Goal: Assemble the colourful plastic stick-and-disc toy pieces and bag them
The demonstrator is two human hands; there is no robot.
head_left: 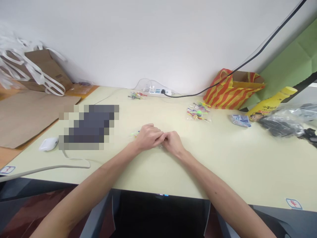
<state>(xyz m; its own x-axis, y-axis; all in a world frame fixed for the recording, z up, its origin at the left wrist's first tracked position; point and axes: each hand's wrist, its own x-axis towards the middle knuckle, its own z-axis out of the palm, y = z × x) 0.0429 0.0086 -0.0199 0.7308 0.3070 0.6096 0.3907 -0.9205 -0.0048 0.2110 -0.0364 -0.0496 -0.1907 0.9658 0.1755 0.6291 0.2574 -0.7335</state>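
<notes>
Meeting near the middle of the desk [223, 165], the left hand [148, 136] and right hand [173, 142] touch at the fingertips. Both sets of fingers are curled in tight, and whatever they may pinch is hidden. A small yellow-green piece [135, 133] lies just beside the left hand. A packet of coloured bits [198, 112] sits toward the far edge, a striped bag [230, 91] behind it, and a white mouse [49, 144] is near the left edge.

This looks like an office or work room: a long pale desk [235, 172] against a plain white wall [148, 39], a power strip [159, 91] with a black cable [247, 60] plugged in, and a brown paper bag [47, 67]
</notes>
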